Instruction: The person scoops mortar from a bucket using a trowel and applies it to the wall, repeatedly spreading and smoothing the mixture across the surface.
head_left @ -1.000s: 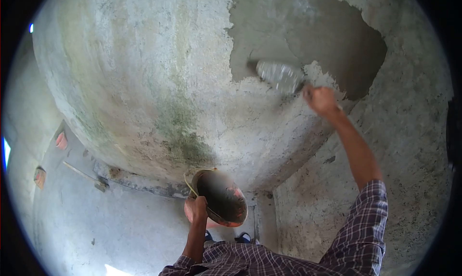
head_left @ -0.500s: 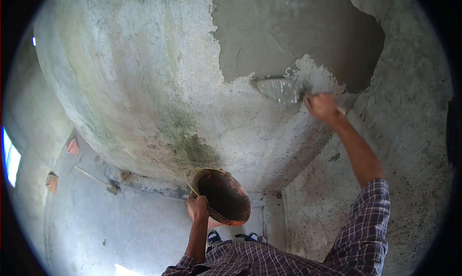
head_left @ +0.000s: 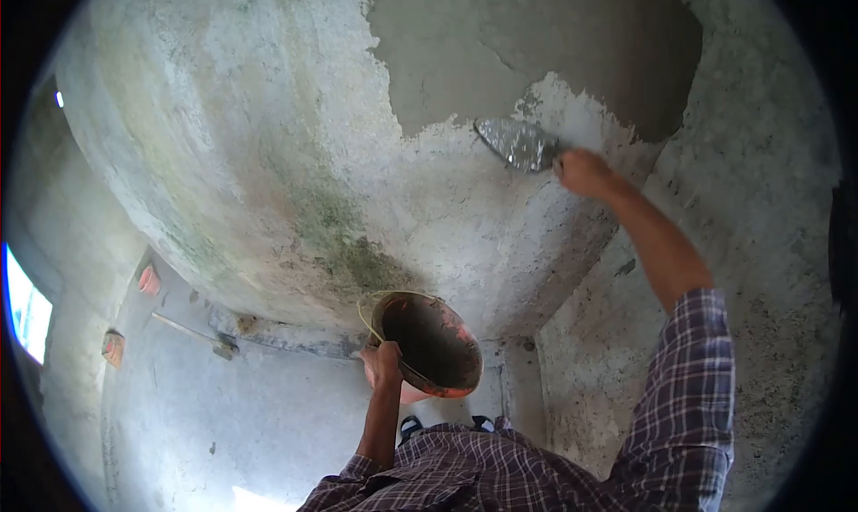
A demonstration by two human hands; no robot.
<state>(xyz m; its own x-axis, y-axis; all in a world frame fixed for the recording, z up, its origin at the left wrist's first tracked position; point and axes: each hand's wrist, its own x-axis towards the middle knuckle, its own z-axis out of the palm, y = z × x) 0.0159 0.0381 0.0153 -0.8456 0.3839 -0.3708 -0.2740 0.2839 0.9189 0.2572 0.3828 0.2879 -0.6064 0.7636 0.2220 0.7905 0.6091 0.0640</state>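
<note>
My right hand [head_left: 585,172] is closed round the handle of a trowel [head_left: 518,145]. The trowel's grey blade, with bright glints on it, overlaps the lower edge of a dark patch of wet plaster [head_left: 536,38] on the rough wall [head_left: 250,110]. Lower down, my left hand [head_left: 384,362] grips the rim of a reddish bucket [head_left: 469,369] near its yellowish cord handle [head_left: 365,315]. The bucket tilts with its mouth facing up toward me, and its inside looks dark and coated.
A second wall [head_left: 643,360] meets the plastered one at a corner on the right. On the concrete floor [head_left: 268,414] at left lie a long-handled tool [head_left: 192,331] and a small pink bucket [head_left: 149,280]. A reddish block-like object [head_left: 113,348] is by the left wall.
The trowel's blade has turned, its tip now angled up and left by the plaster edge. The view has shifted slightly. My left hand still holds the bucket.
</note>
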